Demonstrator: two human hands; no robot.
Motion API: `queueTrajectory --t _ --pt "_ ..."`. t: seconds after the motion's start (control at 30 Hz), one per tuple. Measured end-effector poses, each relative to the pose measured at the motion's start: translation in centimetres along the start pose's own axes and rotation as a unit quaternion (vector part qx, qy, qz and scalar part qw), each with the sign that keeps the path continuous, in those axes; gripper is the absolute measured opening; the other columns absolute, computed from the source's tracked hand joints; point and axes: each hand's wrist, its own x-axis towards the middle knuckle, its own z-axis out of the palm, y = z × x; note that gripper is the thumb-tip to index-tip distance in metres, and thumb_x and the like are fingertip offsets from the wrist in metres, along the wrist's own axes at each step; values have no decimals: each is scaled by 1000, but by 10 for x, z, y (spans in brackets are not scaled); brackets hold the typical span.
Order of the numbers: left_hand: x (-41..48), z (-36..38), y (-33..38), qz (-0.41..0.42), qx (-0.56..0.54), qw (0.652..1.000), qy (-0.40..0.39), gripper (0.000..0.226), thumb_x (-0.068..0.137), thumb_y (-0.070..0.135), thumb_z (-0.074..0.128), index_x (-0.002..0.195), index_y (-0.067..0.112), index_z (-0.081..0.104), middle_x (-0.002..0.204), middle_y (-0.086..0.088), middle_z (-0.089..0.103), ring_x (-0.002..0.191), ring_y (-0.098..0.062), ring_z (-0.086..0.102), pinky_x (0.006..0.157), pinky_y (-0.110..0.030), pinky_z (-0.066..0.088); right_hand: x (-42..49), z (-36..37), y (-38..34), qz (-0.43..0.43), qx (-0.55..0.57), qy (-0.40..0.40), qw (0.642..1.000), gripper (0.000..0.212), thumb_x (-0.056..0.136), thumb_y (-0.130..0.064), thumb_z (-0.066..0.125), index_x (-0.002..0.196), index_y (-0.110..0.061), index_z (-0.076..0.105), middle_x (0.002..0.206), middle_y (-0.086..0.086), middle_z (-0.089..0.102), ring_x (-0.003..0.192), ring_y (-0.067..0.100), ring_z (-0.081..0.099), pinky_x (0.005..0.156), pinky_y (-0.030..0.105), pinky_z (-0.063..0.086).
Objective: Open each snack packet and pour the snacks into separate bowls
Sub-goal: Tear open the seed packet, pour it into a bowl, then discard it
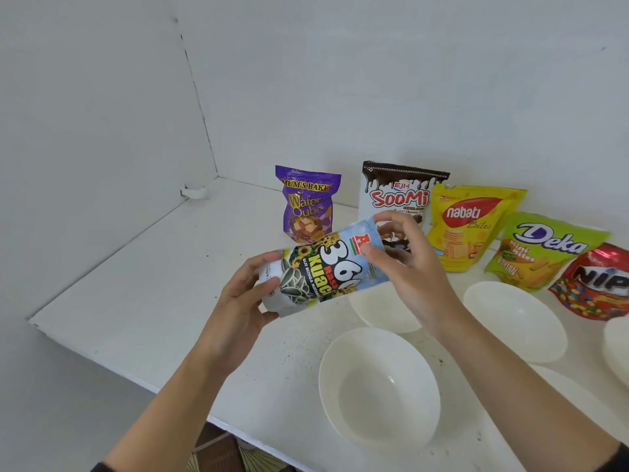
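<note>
Glossy blue-and-white film makes up the sunflower seed packet [323, 274], which is held sideways in the air above the white table [153, 284], its crimped top end pointing toward the standing packets. The left hand [245, 298] wraps round the bottom end, thumb in front and fingers curled behind. The right hand [408, 267] pinches the crimped top edge between thumb and fingertips [391, 221]. Both hands are thus clamped on the one packet, at opposite ends. The seal looks unbroken, though the right hand hides part of it, so I judge the step in hand to be the tear.

To do it well, the packet wants turning upright before the seal gives, since small loose seeds would spill from a sideways mouth. The left hand should shift up close beside the pinch, so the film tears across rather than stretches. A short opening will likely pour more neatly than a full-width one.

Below wait empty white bowls: the nearest bowl [381, 396], a second bowl [377, 308] partly under the right wrist, and a third bowl [514, 325] further right. Behind them stand the purple wafer packet [306, 206], the SooMi packet [398, 195], the yellow Nabati packet [469, 223], the green Deka packet [541, 250] and a red packet [599, 284].
</note>
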Motion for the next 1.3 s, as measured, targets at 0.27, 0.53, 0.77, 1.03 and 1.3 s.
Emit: queueTrajectory --t 0.27,0.53,0.77,1.03,1.3 --pt "-5 5 6 15 30 999 -30 32 91 9 64 123 12 59 139 -11 57 117 -36 65 90 -55 57 -23 -14 6 -21 -19 -61 998 37 94 -12 69 125 -27 55 132 -3 54 122 8 55 85 21 52" --pt "-7 10 11 -24 83 994 -60 33 88 6 71 120 11 63 134 -14 60 116 -38 66 90 -65 55 -47 -21 11 76 2 -130 989 15 95 -13 68 108 -19 66 107 2 71 103 14 70 78 37 61" --pt "-13 13 16 -28 115 990 -72 30 84 5 66 113 12 66 126 -11 64 111 -38 69 82 -56 61 -68 -19 21 77 5 -122 990 15 94 -12 69 106 -18 62 108 2 69 105 15 70 78 36 62" --pt "-22 21 21 -8 166 984 -58 26 89 -5 62 114 4 65 116 -4 70 110 -35 70 90 -62 56 -80 -19 35 82 6 -135 987 20 89 -12 75 101 -14 58 100 6 67 101 20 70 80 38 60" --pt "-24 19 21 3 185 982 -46 25 91 -3 63 111 12 70 125 -8 66 112 -36 68 90 -68 54 -87 -13 40 91 29 -137 986 21 89 -10 76 101 -13 59 107 6 69 109 23 69 86 55 59"
